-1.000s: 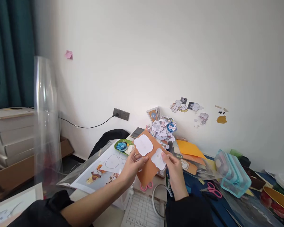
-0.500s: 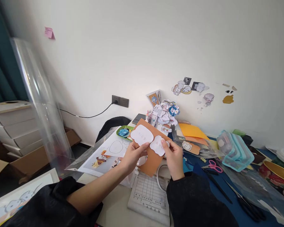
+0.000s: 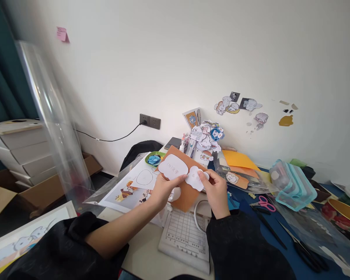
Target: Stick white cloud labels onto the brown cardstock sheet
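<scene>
A second ago, a strip of brown showed between two white paper pieces. Now that gap has been almost closed, and the big white piece [image 3: 172, 165] and the small white piece [image 3: 195, 179] are seen side by side, their edges very near. Pencil marks can now be seen better on the big one. More of the paper cutter [image 3: 186, 237] can be seen too, since the view has been shifted.

Two hands are seen. The big piece is pinched by the left hand [image 3: 165, 190], with the thumb on its bottom edge. The small piece is pinched by the right hand [image 3: 217, 192], between thumb and fingers. Both pieces are held up above the table, in front of one brown sheet [image 3: 186, 198]; how the sheet is gripped cannot be told.

One green tray [image 3: 146, 158] is seen behind. Two pairs of scissors are seen on the right: one pink pair [image 3: 263, 202] and one black pair [image 3: 307, 252]. One pink note [image 3: 62, 34] is stuck on the wall.
</scene>
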A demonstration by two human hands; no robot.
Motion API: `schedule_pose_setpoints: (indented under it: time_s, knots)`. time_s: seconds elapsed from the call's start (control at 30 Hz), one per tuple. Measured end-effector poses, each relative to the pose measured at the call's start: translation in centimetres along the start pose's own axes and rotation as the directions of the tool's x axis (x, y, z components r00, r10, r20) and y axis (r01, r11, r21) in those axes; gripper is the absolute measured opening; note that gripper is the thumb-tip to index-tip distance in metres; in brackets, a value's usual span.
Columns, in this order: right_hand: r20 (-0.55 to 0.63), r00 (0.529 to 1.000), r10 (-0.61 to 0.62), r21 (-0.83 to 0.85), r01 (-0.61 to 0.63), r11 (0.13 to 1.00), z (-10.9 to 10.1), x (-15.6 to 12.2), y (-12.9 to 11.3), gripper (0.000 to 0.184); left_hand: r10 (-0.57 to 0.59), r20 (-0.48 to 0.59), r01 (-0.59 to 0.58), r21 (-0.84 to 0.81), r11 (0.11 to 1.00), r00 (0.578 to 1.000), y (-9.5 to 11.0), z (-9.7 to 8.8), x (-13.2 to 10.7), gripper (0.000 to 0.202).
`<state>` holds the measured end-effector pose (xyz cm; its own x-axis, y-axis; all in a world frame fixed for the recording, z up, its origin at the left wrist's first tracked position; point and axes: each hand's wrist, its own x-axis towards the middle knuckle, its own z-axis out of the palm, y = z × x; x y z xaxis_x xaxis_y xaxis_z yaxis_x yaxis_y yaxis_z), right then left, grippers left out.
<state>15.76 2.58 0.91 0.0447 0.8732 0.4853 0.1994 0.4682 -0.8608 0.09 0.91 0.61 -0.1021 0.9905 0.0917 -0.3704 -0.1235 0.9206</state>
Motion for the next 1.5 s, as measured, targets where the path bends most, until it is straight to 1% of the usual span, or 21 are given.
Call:
schedule_pose_setpoints:
  time_s: [0.2,0.33,0.7,0.97,1.5]
  knots:
    - [0.026,0.999,-0.026,-0.024,0.027,0.999,-0.10,0.05,-0.09,0.036,0.013,-0.030,-0.012,0.027,1.000,0.999,-0.19,-0.14,0.07,0.032]
    - [0.024,0.999,-0.038,-0.057,0.039,0.998,-0.12,0.03,-0.05,0.035,0.023,-0.034,-0.022,0.030,0.999,0.999,-0.15,-0.10,0.06,0.035]
    - [0.009,1.000,-0.018,-0.119,0.019,0.993,-0.11,-0.02,0.46,0.036,0.009,-0.048,-0.007,0.024,1.000,0.999,-0.81,-0.18,0.19,0.038]
    - [-0.002,1.000,-0.024,-0.157,0.024,0.987,-0.05,-0.09,0.19,0.037,-0.005,-0.096,0.009,0.037,0.999,0.995,-0.74,0.00,0.02,0.041]
    - [0.007,0.999,-0.036,-0.187,0.036,0.982,-0.01,0.01,0.32,0.037,-0.005,-0.097,0.009,0.041,0.999,0.995,-0.75,-0.01,0.07,0.038]
